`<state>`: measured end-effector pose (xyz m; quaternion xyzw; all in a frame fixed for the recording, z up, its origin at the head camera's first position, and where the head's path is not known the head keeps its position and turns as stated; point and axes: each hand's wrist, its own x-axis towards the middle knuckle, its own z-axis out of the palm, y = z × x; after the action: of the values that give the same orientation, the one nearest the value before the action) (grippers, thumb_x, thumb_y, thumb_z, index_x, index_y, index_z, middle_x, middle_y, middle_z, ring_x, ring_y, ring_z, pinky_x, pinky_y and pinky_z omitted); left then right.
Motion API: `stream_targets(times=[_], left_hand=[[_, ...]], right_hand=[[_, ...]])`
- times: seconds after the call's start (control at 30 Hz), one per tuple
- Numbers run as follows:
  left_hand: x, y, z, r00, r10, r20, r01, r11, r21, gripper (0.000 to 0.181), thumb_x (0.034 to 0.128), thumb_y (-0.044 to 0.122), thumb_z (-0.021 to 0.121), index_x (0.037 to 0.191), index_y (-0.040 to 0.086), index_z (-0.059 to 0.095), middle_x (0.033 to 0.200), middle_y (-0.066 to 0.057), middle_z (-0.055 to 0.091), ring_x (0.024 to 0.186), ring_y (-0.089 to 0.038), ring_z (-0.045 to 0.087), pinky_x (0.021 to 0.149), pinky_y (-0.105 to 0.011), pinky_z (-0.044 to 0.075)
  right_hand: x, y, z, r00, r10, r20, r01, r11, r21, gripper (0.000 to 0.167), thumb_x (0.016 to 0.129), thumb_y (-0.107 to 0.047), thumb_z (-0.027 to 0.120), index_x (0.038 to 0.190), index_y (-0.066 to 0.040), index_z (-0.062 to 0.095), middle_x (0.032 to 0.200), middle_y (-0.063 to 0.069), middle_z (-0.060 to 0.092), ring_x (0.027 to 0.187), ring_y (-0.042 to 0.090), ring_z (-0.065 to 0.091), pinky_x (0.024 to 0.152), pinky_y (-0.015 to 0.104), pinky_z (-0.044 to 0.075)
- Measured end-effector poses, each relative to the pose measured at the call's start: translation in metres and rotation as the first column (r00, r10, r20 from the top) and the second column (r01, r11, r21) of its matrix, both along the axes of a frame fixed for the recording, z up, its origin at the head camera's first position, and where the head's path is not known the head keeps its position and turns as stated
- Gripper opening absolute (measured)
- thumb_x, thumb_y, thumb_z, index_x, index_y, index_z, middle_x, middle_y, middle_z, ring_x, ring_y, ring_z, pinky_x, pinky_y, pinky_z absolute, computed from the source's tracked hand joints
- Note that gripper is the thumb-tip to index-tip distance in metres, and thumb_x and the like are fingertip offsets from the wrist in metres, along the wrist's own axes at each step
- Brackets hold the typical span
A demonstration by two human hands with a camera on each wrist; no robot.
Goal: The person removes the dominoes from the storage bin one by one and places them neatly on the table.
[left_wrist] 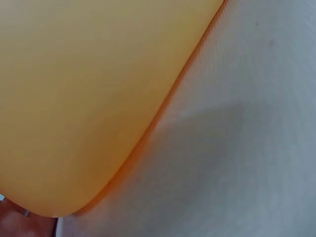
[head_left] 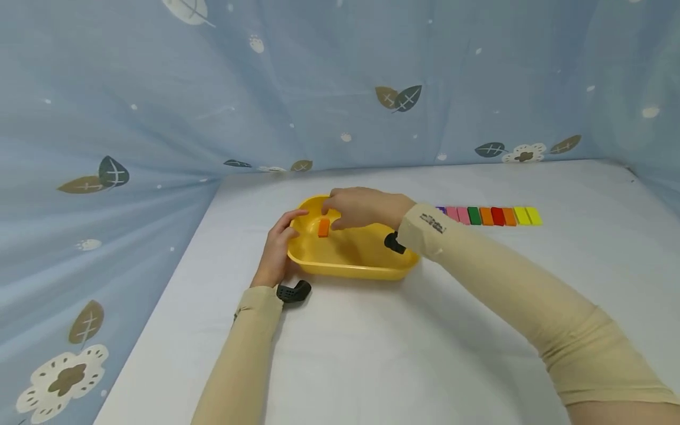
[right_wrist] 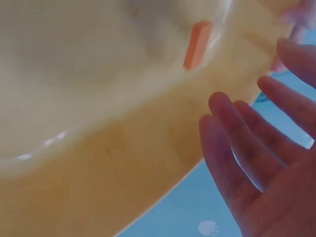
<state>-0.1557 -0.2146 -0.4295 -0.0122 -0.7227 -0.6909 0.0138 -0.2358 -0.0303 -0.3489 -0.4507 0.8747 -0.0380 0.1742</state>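
A yellow plastic basin [head_left: 350, 271] stands on the white table. At its left end my left hand [head_left: 275, 245] grips the rim, with fingertips over the edge. Inside the basin, near that end, an orange block [head_left: 323, 228] lies on the bottom; the right wrist view also shows this orange block [right_wrist: 198, 45]. My right hand [head_left: 361, 206] is above the basin, just right of the block. Its fingers are spread and loosely bent, apart from the block and holding nothing [right_wrist: 266, 148]. In the left wrist view the basin's outer wall [left_wrist: 89, 98] covers most of the left hand.
Right of the basin, a row of several coloured blocks [head_left: 497, 216] lies on the white table [head_left: 345, 354]; my right forearm hides its left end. A blue patterned cloth [head_left: 329, 88] hangs behind the table and along its left side.
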Motion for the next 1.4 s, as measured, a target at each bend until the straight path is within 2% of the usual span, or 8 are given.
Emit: stream_targets(times=[0.1, 0.27, 0.6, 0.8, 1.0, 1.13, 1.3, 1.4], left_hand=[[-0.001, 0.003, -0.002, 1.000, 0.003, 0.008, -0.003, 1.000, -0.008, 0.045, 0.0822, 0.002, 0.034, 0.125, 0.006, 0.047, 0.137, 0.001, 0.034, 0.123, -0.023, 0.034, 0.101, -0.042, 0.028], [-0.001, 0.004, -0.002, 1.000, 0.012, -0.014, -0.012, 1.000, 0.000, 0.044, 0.0817, 0.000, 0.034, 0.123, 0.003, 0.048, 0.136, -0.001, 0.036, 0.123, -0.023, 0.034, 0.101, -0.042, 0.028], [-0.001, 0.002, 0.001, 0.999, 0.003, -0.052, -0.004, 1.000, -0.020, 0.043, 0.0828, -0.001, 0.033, 0.123, 0.003, 0.048, 0.135, -0.003, 0.037, 0.123, -0.022, 0.033, 0.102, -0.041, 0.027], [-0.001, 0.002, 0.001, 0.999, 0.003, -0.052, -0.004, 1.000, -0.016, 0.044, 0.0817, -0.001, 0.034, 0.123, 0.003, 0.049, 0.135, -0.004, 0.038, 0.123, -0.022, 0.033, 0.102, -0.040, 0.027], [-0.001, 0.002, 0.002, 0.999, 0.017, -0.039, -0.019, 0.999, -0.038, 0.044, 0.0815, 0.000, 0.034, 0.123, 0.003, 0.049, 0.134, -0.002, 0.039, 0.122, -0.025, 0.034, 0.101, -0.040, 0.028], [-0.001, 0.003, 0.004, 1.000, 0.017, -0.022, -0.018, 0.998, -0.061, 0.044, 0.0820, 0.002, 0.034, 0.124, 0.006, 0.049, 0.136, 0.000, 0.037, 0.121, -0.020, 0.036, 0.101, -0.037, 0.030], [0.000, 0.002, 0.004, 0.999, 0.025, -0.024, -0.027, 0.997, -0.066, 0.045, 0.0821, 0.002, 0.034, 0.124, 0.006, 0.048, 0.137, 0.000, 0.035, 0.121, -0.020, 0.036, 0.101, -0.038, 0.029], [0.000, 0.000, 0.003, 1.000, 0.022, -0.014, -0.023, 0.998, -0.057, 0.045, 0.0823, 0.001, 0.033, 0.125, 0.005, 0.048, 0.138, 0.001, 0.034, 0.121, -0.021, 0.035, 0.101, -0.039, 0.028]], right_hand=[[-0.007, -0.007, -0.009, 1.000, -0.006, 0.016, 0.006, 0.998, 0.054, 0.044, 0.085, -0.032, 0.057, 0.124, -0.013, 0.052, 0.119, 0.008, 0.048, 0.095, 0.019, 0.049, 0.088, 0.036, 0.040], [-0.007, -0.020, -0.025, 0.999, -0.035, 0.028, 0.032, 0.996, 0.085, 0.038, 0.084, -0.029, 0.056, 0.119, -0.013, 0.055, 0.112, 0.004, 0.050, 0.095, 0.018, 0.047, 0.088, 0.034, 0.038], [-0.004, -0.040, -0.040, 0.990, 0.009, -0.144, 0.011, 0.990, 0.137, 0.025, 0.086, -0.029, 0.053, 0.105, -0.014, 0.056, 0.105, 0.006, 0.048, 0.082, 0.020, 0.051, 0.075, 0.034, 0.045], [-0.006, -0.043, -0.046, 0.979, 0.038, -0.201, -0.019, 0.995, 0.094, 0.023, 0.085, -0.023, 0.053, 0.104, -0.010, 0.056, 0.103, 0.007, 0.051, 0.083, 0.020, 0.052, 0.076, 0.033, 0.045], [-0.008, -0.030, -0.028, 0.984, -0.004, -0.178, 0.008, 1.000, 0.016, 0.018, 0.085, -0.023, 0.055, 0.097, -0.011, 0.061, 0.101, 0.005, 0.050, 0.081, 0.019, 0.050, 0.076, 0.032, 0.043], [-0.001, -0.006, -0.007, 0.974, 0.011, -0.227, -0.023, 0.998, -0.050, 0.019, 0.083, -0.029, 0.059, 0.093, -0.014, 0.063, 0.106, 0.005, 0.048, 0.083, 0.018, 0.051, 0.077, 0.029, 0.045], [0.014, 0.035, 0.015, 0.946, 0.042, -0.321, -0.089, 0.987, -0.133, 0.029, 0.081, -0.031, 0.062, 0.103, -0.011, 0.061, 0.116, 0.008, 0.045, 0.083, 0.018, 0.053, 0.076, 0.027, 0.046], [0.021, 0.068, 0.021, 0.949, 0.004, -0.316, -0.067, 0.980, -0.186, 0.036, 0.080, -0.030, 0.064, 0.109, -0.010, 0.059, 0.118, 0.007, 0.044, 0.080, 0.017, 0.053, 0.074, 0.026, 0.046]])
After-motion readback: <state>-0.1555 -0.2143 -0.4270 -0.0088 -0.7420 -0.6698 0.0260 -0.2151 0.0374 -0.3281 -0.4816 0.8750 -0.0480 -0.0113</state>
